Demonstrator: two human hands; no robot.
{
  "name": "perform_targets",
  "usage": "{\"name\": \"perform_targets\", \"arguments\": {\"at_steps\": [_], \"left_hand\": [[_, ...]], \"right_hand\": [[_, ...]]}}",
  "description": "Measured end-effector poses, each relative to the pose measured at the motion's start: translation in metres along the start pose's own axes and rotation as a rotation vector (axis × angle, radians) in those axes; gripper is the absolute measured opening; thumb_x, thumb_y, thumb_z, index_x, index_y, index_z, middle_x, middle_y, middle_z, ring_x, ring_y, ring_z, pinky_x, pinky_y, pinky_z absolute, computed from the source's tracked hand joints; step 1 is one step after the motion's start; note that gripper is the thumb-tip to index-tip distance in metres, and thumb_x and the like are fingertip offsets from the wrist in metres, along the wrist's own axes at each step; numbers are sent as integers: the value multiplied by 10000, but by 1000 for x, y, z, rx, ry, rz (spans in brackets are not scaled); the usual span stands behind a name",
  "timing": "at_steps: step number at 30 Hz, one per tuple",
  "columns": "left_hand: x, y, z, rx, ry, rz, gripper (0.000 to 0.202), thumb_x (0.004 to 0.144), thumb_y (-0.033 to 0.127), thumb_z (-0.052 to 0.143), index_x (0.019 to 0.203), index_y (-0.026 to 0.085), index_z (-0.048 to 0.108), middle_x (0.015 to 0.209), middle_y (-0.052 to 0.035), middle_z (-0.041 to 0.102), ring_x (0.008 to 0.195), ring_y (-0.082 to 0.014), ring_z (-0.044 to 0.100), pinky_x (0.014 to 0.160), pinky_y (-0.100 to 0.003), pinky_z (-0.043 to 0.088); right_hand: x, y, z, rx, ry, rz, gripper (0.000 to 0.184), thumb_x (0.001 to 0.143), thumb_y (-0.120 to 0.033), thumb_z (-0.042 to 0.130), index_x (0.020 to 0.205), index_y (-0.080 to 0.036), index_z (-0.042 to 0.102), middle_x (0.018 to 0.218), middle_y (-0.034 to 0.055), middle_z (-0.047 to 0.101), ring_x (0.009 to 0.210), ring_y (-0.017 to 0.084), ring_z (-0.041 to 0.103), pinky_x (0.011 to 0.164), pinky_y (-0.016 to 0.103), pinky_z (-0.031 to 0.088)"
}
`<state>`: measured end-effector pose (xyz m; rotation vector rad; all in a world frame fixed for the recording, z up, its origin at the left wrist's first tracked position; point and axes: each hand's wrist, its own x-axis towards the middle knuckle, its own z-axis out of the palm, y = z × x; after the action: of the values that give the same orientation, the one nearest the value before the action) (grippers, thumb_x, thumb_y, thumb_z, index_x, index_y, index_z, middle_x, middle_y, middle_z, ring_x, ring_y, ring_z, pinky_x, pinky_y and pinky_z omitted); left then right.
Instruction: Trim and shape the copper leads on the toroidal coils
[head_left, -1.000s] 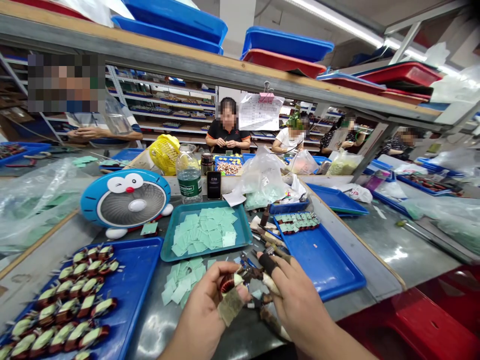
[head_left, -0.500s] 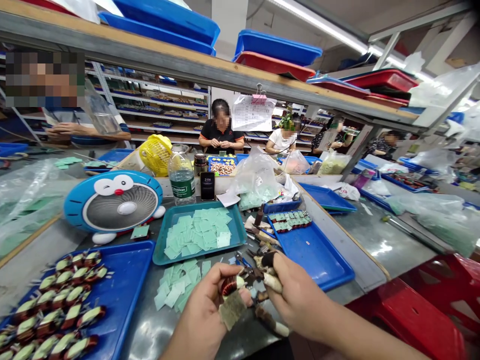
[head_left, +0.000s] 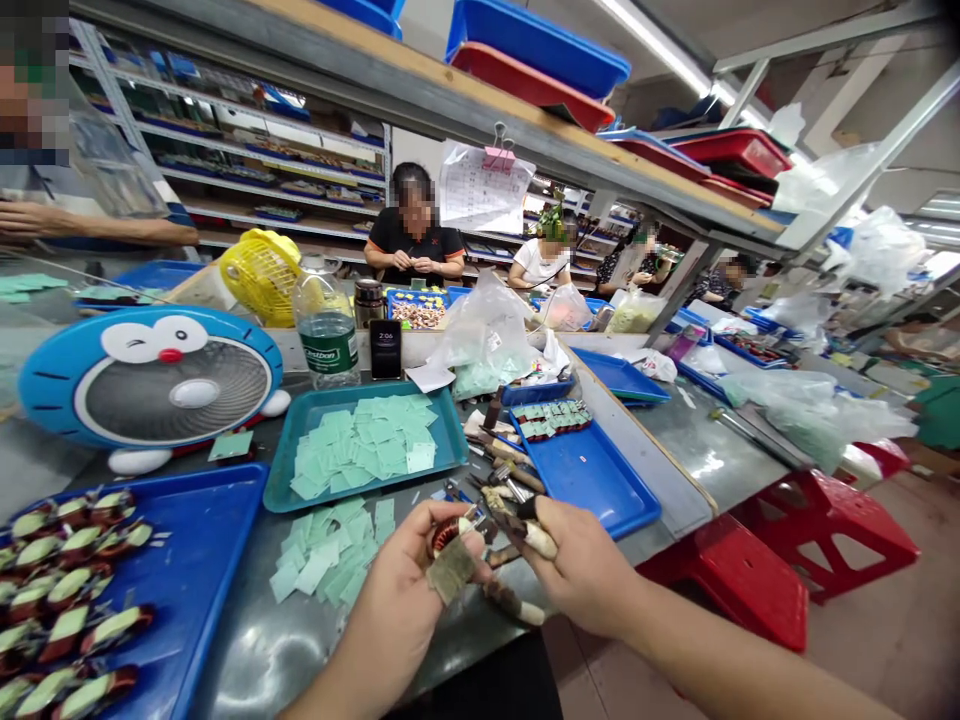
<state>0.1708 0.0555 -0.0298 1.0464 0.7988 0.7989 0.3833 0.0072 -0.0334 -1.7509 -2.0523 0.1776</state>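
two hands at the near bench edge: left hand [head_left: 397, 600] pinched narrow on a copper-wound toroid coil [head_left: 446, 536], raised clear of the bench for close work; right hand [head_left: 577, 560] closed on taped-handle pliers [head_left: 525, 540], tips just beside the coil. loose green insulating squares [head_left: 326, 555] just left, within easy reach; wound coils in rows on a blue tray [head_left: 202, 560], lower left; more squares in a teal tray [head_left: 442, 430] beyond; seated co-worker [head_left: 411, 250] far off, upper middle.

We saw a long shelf [head_left: 442, 105] of plastic trays [head_left: 536, 45], metal racks [head_left: 255, 165] beyond, fluorescent tubes [head_left: 652, 40] overhead, and red stools [head_left: 825, 530] on the pale floor [head_left: 862, 640].
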Motion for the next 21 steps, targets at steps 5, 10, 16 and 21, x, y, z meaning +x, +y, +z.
{"name": "perform_targets", "arguments": {"at_steps": [5, 10, 16, 21], "left_hand": [[-3, 0, -3, 29, -23, 16, 548, 738, 522, 799, 1134, 180, 635, 817, -27, 687, 755, -150, 650, 732, -237, 539], [-7, 6, 1, 63, -62, 39, 547, 748, 541, 787, 1135, 189, 627, 852, -18, 682, 779, -135, 624, 761, -222, 524], [-12, 8, 3, 9, -96, 46, 570, 744, 576, 778, 1122, 184, 608, 809, -17, 675, 761, -134, 610, 750, -226, 509], [-15, 9, 3, -20, -73, 65, 562, 737, 547, 796, 1118, 177, 614, 836, -32, 684, 756, -135, 621, 752, -236, 514]], "right_hand": [[-12, -6, 6, -17, 70, 21, 114, 950, -163, 463, 852, -206, 501, 845, 65, 618, 776, 227, 561, 677, 332, 432], [-7, -15, 0, -38, 103, -60, 345, 900, -52, 429, 1201, -155, 563, 1251, 151, 626, 1145, 294, 548, 968, 451, 473], [0, -21, -8, -119, 86, -3, 265, 905, -70, 488, 1065, -173, 672, 1132, 119, 688, 1099, 328, 551, 952, 494, 500], [0, -19, -3, -114, 63, -71, 564, 855, -13, 469, 1405, -125, 524, 1407, 145, 588, 1270, 307, 513, 1069, 471, 467]]}}
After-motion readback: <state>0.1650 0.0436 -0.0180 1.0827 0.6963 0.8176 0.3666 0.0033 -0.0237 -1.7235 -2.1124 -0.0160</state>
